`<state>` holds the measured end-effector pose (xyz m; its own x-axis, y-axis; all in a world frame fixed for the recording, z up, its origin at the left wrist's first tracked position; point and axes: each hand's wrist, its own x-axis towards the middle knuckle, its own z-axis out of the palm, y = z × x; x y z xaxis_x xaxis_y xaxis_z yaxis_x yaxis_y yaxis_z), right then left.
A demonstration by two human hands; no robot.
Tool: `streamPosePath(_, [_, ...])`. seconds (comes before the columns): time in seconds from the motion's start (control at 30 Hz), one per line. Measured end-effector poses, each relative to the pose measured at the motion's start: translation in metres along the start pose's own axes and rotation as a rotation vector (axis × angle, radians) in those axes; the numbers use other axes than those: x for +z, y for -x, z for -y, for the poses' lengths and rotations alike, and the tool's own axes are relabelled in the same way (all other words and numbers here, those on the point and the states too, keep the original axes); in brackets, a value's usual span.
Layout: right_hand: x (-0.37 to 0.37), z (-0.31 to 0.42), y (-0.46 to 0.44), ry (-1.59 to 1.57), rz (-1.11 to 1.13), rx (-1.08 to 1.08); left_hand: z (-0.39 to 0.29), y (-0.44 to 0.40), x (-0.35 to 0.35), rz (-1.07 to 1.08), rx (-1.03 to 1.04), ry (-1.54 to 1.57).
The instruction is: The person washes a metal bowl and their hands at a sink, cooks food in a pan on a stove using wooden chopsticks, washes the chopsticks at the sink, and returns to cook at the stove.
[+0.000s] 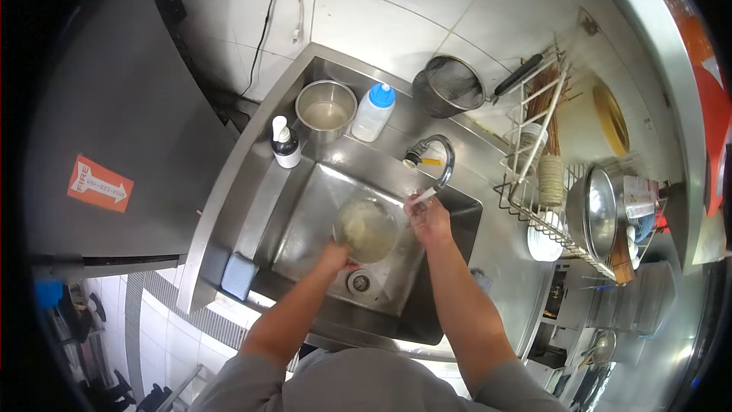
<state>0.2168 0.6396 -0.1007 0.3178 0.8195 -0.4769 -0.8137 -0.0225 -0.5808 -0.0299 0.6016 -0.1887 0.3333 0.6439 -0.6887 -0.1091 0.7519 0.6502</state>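
Inside the steel sink (305,223), my left hand (335,256) grips the near rim of a round bowl (366,230) with cloudy, pale contents. The drain (359,282) lies just below the bowl. My right hand (428,217) is raised at the sink's right side, its fingers closed at the white end piece of the curved faucet (447,160). Whether the fingers wrap that piece fully is hard to see. The faucet's dark nozzle (412,160) points toward the sink, beyond the bowl.
Behind the sink stand a steel pot (326,111), a blue-capped bottle (374,113) and a pump bottle (286,145). A mesh strainer (448,85) leans at the wall. To the right is a wire rack (526,214) with bowls. A blue sponge (239,275) lies on the left edge.
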Motion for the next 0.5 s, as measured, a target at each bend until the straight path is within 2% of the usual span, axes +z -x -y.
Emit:
streamPosePath(0.03, [0.008,0.000,-0.008,0.007,0.004,0.007,0.003,0.006,-0.005,0.006,-0.064,0.012])
streamPosePath(0.1, [0.019,-0.002,-0.022,0.210,-0.040,0.028,-0.001,0.021,-0.007,0.014,-0.069,0.043])
streamPosePath(0.13, [0.019,-0.003,-0.028,0.217,-0.035,0.034,-0.004,0.028,-0.008,0.025,-0.077,0.063])
streamPosePath(0.27, [0.017,-0.007,-0.040,0.351,0.006,0.126,0.028,0.001,-0.017,0.016,-0.122,0.033])
streamPosePath(0.33, [0.016,-0.009,-0.042,0.415,0.046,0.158,0.023,-0.004,-0.006,0.083,-0.072,0.197])
streamPosePath(0.4, [0.009,-0.014,-0.045,0.194,0.221,0.037,0.008,-0.002,0.009,0.075,-0.069,0.176])
streamPosePath(0.43, [-0.006,-0.016,-0.058,0.200,0.217,0.042,-0.002,-0.001,0.016,0.064,-0.064,0.152])
streamPosePath(0.47, [-0.029,-0.019,-0.077,0.551,0.033,-0.167,-0.003,-0.008,0.019,0.061,-0.068,0.157])
streamPosePath(0.5, [-0.033,-0.019,-0.078,0.723,-0.051,-0.280,-0.006,-0.015,0.022,0.053,-0.055,0.211])
